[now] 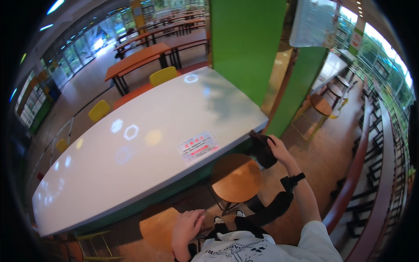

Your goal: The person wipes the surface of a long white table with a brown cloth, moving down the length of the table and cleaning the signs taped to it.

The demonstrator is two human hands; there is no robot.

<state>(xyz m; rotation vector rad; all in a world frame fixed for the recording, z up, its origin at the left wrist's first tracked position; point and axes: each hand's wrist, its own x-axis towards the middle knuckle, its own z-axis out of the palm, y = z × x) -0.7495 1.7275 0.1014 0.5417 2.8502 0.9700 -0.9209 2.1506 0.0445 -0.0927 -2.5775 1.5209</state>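
My right hand (279, 150) grips a dark cloth (264, 152), which hangs beside the near right corner of a long white tabletop (163, 131). Below the cloth and to its left is a round wooden stool (236, 178). My left hand (188, 226) holds nothing; its fingers are slightly apart over a second wooden stool (157, 226). A printed notice (198, 147) lies flat on the tabletop near its front edge. Reflections of lamps show on the white surface.
A green pillar (245, 46) rises at the table's far right end. Yellow chairs (163, 76) stand along the far side. On the right are more round stools (320, 104) and a curved red rail (352, 173). Long wooden tables (140, 60) stand further back.
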